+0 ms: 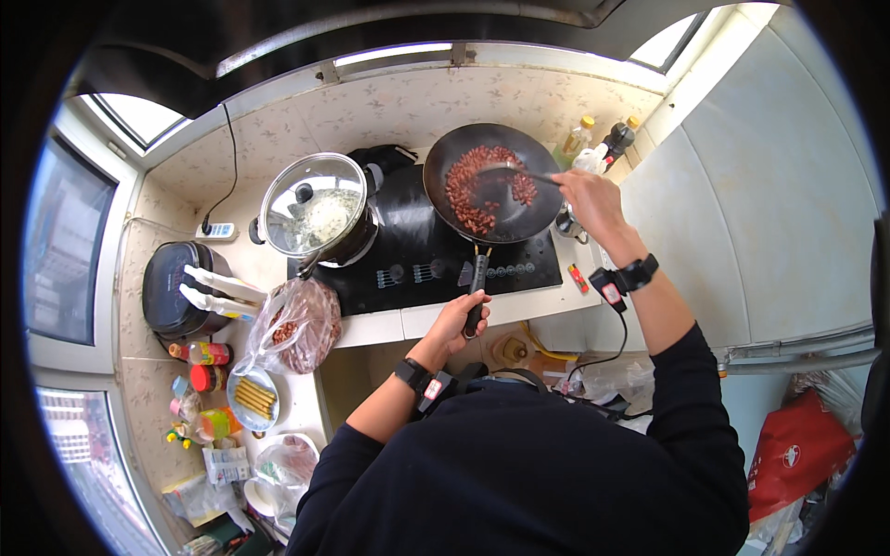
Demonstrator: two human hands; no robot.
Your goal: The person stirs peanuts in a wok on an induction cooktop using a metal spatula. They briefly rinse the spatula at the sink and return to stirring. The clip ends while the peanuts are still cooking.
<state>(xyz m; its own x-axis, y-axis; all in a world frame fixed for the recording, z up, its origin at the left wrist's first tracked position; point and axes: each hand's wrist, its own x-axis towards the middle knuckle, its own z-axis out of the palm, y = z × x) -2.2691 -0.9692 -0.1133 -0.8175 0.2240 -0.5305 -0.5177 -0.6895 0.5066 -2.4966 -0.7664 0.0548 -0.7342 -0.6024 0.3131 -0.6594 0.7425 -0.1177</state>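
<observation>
A dark wok [547,218] stands on the right side of the black stove [399,250], with reddish-brown peanuts [473,190] spread over its left half and middle. My left hand [452,324] is closed round the wok's black handle [479,276], which points toward me. From the right, my right hand [593,202] reaches over the rim and grips the dark handle of a spatula [530,173]. The spatula's metal end lies among the peanuts; its exact shape is partly hidden by them.
Left of the wok stands a pot with a glass lid [324,176]. A plastic bag of peanuts [311,324] sits at the counter's front left, beside a plate [248,426] of yellowish sticks. Bottles [577,137] stand behind the wok; a red lighter [578,278] lies right of the stove.
</observation>
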